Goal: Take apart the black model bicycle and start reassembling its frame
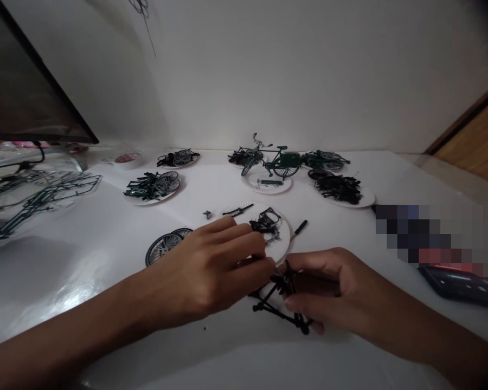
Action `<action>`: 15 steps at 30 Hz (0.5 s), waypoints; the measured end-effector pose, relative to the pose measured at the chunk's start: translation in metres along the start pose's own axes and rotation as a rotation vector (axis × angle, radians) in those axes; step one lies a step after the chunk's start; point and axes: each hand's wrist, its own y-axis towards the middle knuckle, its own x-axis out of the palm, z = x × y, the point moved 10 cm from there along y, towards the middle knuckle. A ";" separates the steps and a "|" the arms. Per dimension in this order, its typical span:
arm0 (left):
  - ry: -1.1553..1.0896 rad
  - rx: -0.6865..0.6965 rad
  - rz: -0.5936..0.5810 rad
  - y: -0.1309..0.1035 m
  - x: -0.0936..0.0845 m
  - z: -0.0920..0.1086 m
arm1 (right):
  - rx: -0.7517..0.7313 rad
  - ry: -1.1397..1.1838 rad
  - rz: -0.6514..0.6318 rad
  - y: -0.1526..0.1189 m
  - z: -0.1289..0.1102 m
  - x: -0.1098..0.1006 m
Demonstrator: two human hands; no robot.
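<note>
A dark model bicycle frame (282,316) is tilted above the white table, gripped between the thumb and fingers of my right hand (337,292). My left hand (219,260) reaches across from the left, its fingers closed in a pinch at the upper end of that frame. Whatever those fingertips hold is hidden. Just beyond my hands lies a white paper plate (283,238) with small black parts (268,222). Two spoked model wheels (162,248) stick out beyond my left hand, partly covered. A small screwdriver-like black stick (301,227) rests at the plate's right edge.
Farther back, an assembled green model bicycle (278,158) stands on a plate. Plates of dark parts (337,187) and wheels (166,183) surround it. Green frames (52,197) lie at left below a monitor (28,81). A dark phone-like object (459,287) lies at right.
</note>
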 end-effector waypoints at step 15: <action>0.044 -0.044 -0.052 -0.003 0.010 0.001 | -0.039 0.087 -0.050 0.005 -0.002 0.002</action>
